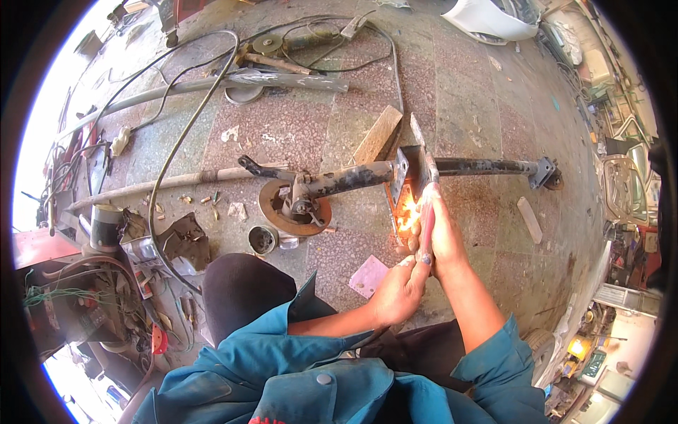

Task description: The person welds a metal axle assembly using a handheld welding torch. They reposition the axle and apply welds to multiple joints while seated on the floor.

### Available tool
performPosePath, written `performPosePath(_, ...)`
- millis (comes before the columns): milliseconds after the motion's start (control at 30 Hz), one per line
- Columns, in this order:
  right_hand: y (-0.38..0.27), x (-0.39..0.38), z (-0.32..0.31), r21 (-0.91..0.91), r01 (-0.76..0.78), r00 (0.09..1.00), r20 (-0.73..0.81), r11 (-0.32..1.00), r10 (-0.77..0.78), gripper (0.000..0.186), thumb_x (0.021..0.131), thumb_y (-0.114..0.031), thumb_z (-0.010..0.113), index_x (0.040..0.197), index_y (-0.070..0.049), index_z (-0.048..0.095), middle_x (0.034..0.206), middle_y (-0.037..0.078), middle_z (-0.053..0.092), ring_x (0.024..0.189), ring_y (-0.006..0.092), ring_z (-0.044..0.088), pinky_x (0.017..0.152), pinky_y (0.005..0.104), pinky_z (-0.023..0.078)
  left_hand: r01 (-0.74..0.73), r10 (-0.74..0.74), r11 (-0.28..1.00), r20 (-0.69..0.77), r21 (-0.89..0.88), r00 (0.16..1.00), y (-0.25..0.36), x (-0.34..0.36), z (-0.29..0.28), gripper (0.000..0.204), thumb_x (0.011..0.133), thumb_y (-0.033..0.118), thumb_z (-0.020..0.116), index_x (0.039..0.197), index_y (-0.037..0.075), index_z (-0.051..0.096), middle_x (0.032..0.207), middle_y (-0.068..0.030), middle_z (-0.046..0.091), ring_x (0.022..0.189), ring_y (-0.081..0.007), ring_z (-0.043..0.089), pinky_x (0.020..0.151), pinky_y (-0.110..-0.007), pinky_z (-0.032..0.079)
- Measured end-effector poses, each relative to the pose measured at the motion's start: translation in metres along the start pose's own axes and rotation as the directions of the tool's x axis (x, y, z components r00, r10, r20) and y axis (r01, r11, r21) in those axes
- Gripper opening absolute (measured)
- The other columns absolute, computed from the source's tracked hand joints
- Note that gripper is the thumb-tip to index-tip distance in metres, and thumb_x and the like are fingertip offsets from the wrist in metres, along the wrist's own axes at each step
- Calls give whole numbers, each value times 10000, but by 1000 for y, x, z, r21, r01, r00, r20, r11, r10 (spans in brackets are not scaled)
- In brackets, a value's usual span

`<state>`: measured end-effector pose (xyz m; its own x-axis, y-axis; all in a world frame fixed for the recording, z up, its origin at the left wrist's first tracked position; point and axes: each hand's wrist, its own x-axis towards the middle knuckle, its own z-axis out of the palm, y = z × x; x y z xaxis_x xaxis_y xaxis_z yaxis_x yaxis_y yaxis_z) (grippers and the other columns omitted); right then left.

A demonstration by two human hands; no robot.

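Observation:
Both my hands are closed on a long tapering metal file [431, 168] with a reddish handle [427, 225]. My right hand [445, 237] wraps the handle on its right side. Lower down, my left hand [400, 292] grips at the handle's near end. The file lies against an upright metal bracket [408, 169] on a dark, worn axle beam [353, 178]. A rusty brake disc [274, 206] sits at the beam's left end, and a square flange [542, 173] at its right. An orange glow [407, 214] shows just left of my right hand; its source is unclear.
A wood block [378, 134] leans behind the bracket. Far left lie an angle grinder [268, 45], looping cables [185, 134], a hammer [279, 63] and a long pipe [191, 86]. Nearer are a small tin [263, 240], a pink sheet [369, 276] and a torn metal container [185, 244].

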<state>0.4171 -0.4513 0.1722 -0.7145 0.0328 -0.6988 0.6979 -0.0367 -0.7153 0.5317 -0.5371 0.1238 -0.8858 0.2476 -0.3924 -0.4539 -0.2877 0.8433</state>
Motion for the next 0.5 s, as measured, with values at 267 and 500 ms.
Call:
performPosePath(267, -1, -1, 3, 30, 20, 999, -31, 999, -19, 580, 1087, -675, 585, 1042, -102, 667, 711, 39, 621, 537, 177, 612, 491, 351, 515, -9, 9, 1000, 4, -17, 1000, 4, -1, 0, 493, 1213, 370, 424, 980, -39, 570, 741, -173, 587, 716, -241, 591, 670, -477, 486)
performPosePath(500, -3, -1, 4, -33, -3, 999, -54, 999, 1, 627, 1067, -695, 606, 991, -75, 666, 697, 58, 620, 533, 192, 621, 487, 369, 524, -12, 12, 1000, -4, -3, 1000, 12, -1, -2, 488, 1216, 369, 420, 992, -34, 579, 765, -153, 585, 741, -219, 593, 686, -463, 491)
